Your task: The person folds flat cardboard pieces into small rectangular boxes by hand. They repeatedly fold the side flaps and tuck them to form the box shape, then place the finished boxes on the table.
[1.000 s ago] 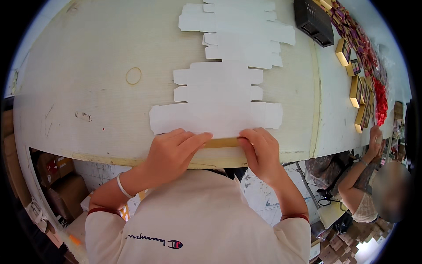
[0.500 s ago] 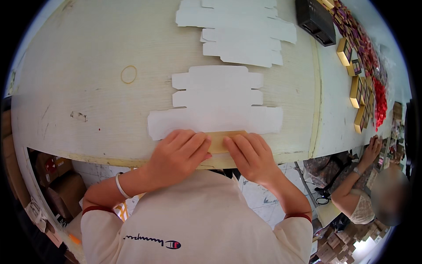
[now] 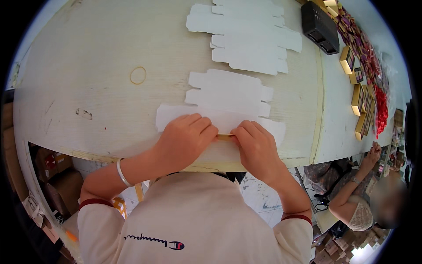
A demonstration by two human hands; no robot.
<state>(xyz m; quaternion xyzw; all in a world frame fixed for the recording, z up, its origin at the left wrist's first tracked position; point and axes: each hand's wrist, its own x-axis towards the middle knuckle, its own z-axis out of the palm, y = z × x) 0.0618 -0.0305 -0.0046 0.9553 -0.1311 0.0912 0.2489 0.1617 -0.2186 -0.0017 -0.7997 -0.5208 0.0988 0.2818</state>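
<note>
The left hand (image 3: 187, 136) and the right hand (image 3: 257, 147) are now pressing farther onto the white card blank (image 3: 233, 94), and its gold strip (image 3: 225, 137) is showing narrower between them than half a second ago; the near edge is apparently being turned over, so the crease is probably getting firmer. Both hands are grasping that near edge, fingers curled and tips closing on the gold strip, though the left thumb is staying hidden. The blank is lying flat under and just beyond the hands, its side flaps spreading outward past the knuckles on either side. Farther beyond both hands, a stack of white blanks (image 3: 250, 39) is resting near the blank's far edge, leaving only a narrow gap. A rubber band (image 3: 138, 75) is lying well beyond the left hand, toward its outer side. Far beyond the right hand, a black tray (image 3: 320, 27) and gold boxes (image 3: 358, 100) are standing, well out of its way. The person's own knuckles are covering most of the fold, and nothing else is visibly obstructing it.
</note>
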